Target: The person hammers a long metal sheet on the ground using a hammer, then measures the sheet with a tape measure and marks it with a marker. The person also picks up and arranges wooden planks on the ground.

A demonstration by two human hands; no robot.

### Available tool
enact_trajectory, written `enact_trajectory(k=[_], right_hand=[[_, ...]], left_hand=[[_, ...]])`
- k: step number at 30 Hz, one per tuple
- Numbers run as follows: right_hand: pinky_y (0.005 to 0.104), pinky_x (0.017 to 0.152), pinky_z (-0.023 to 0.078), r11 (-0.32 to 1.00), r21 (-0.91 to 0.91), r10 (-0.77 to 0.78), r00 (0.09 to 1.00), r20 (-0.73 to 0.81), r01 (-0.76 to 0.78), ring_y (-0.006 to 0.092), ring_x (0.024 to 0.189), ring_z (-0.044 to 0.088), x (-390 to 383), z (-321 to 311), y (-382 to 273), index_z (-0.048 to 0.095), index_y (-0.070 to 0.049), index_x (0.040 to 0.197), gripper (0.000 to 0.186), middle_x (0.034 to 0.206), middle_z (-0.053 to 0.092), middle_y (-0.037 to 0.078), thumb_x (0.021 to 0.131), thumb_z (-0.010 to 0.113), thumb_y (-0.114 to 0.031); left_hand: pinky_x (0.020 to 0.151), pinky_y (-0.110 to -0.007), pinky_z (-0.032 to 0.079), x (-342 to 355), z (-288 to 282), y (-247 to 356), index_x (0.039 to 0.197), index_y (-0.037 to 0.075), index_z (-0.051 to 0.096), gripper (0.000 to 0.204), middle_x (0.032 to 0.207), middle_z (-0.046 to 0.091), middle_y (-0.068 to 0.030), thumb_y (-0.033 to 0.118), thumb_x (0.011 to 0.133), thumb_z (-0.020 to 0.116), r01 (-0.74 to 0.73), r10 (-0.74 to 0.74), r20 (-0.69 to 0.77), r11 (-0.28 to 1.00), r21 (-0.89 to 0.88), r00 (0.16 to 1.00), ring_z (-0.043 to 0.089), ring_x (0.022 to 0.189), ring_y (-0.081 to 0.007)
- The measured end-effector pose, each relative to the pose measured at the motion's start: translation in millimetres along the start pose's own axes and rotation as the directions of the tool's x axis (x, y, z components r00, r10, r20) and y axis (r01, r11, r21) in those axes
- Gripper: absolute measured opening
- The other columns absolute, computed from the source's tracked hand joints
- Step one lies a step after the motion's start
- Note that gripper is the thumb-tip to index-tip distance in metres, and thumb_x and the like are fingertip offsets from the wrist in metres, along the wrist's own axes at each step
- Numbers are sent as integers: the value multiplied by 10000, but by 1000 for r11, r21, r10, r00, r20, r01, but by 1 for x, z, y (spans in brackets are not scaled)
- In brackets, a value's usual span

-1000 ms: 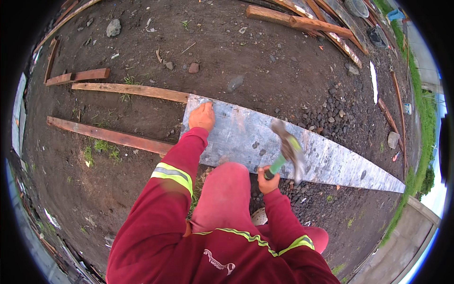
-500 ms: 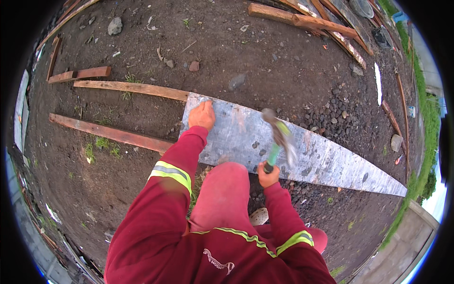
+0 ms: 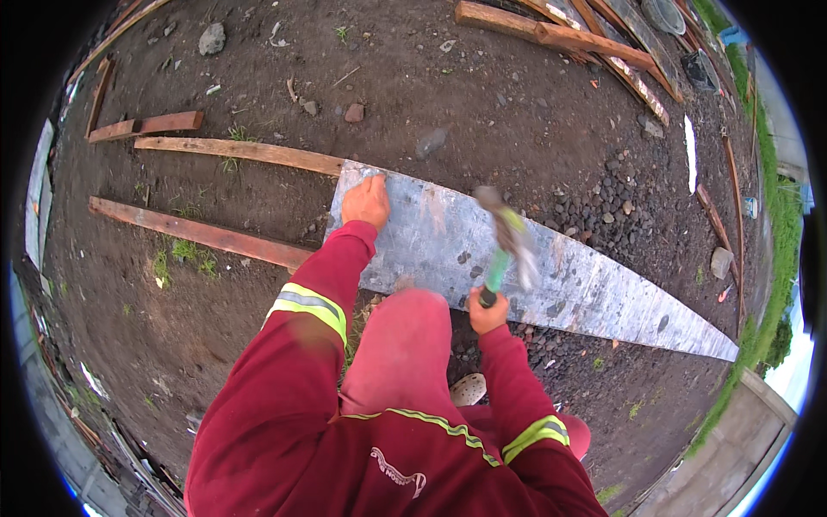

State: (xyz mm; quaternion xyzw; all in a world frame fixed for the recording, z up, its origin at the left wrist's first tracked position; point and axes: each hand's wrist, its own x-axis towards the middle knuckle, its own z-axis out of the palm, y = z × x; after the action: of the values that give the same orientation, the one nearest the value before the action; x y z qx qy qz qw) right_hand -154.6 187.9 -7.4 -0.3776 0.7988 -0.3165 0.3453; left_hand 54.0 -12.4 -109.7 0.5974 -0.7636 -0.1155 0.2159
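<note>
A long grey-white flat panel (image 3: 448,233), streaked and dark-spotted, lies across two wooden beams on the ground. My left hand (image 3: 366,203) is closed at the panel's far left corner, its fingertips pinched down against the surface. Whatever sits between those fingers is too small or hidden to make out. In my right hand (image 3: 488,312), near the panel's near edge, is a hammer (image 3: 498,269) with a green and black handle. Its metal head is raised over the panel and smeared by motion. My bent knee (image 3: 405,336) rests close against the panel's near edge.
An upper wooden beam (image 3: 241,153) and a lower wooden beam (image 3: 198,231) stick out left from the panel. More lumber (image 3: 551,36) is piled at the far right. Gravel (image 3: 603,207) lies beyond the panel, and a stone (image 3: 212,39) sits on the dirt at the far left.
The hammer has shifted very slightly, still raised and blurred. My left hand stays at the same panel corner, and the panel has not visibly moved on the beams.
</note>
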Motion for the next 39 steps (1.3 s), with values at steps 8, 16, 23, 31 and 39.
enact_trajectory(k=[8, 16, 23, 31, 39], right_hand=[[257, 507, 428, 841, 520, -123, 989, -83, 149, 124, 552, 524, 40, -44, -54, 490, -39, 789, 107, 593, 524, 49, 832, 588, -45], [288, 547, 450, 929, -368, 93, 987, 134, -37, 134, 588, 563, 12, 10, -16, 570, -20, 728, 98, 637, 591, 57, 800, 603, -78], [368, 548, 464, 968, 250, 7, 994, -112, 21, 283, 550, 619, 18, 4, -4, 603, 24, 813, 218, 630, 609, 156, 767, 656, -182], [416, 681, 483, 857, -513, 125, 987, 101, -56, 376, 748, 620, 38, -6, 6, 609, -28, 811, 291, 723, 628, 192, 709, 672, -293], [338, 460, 454, 871, -490, 236, 900, 367, -29, 191, 479, 576, 16, -140, -19, 522, -2, 864, 263, 618, 574, 101, 742, 684, -170]], left_hand=[[621, -436, 481, 0, -1, 0, 963, 85, 558, 196, 829, 608, -115, 146, 778, 553, 4, -4, 5, 1000, 14, 1000, 602, 691, -323], [637, -446, 473, 1, -4, 3, 973, 74, 554, 187, 823, 611, -136, 133, 796, 550, 22, -22, 47, 1000, -9, 999, 595, 704, -341], [613, -442, 469, 2, -6, 4, 944, 82, 554, 181, 799, 598, -123, 129, 769, 560, 29, -28, 15, 1000, -9, 999, 591, 686, -334], [632, -434, 479, 3, -4, 4, 931, 102, 551, 154, 796, 602, -114, 149, 786, 527, 70, -70, 23, 998, 1, 997, 597, 687, -331], [773, -483, 442, -21, -43, 17, 957, 62, 557, 243, 918, 610, -225, 263, 879, 445, 495, -371, 418, 835, -241, 829, 575, 883, -406]])
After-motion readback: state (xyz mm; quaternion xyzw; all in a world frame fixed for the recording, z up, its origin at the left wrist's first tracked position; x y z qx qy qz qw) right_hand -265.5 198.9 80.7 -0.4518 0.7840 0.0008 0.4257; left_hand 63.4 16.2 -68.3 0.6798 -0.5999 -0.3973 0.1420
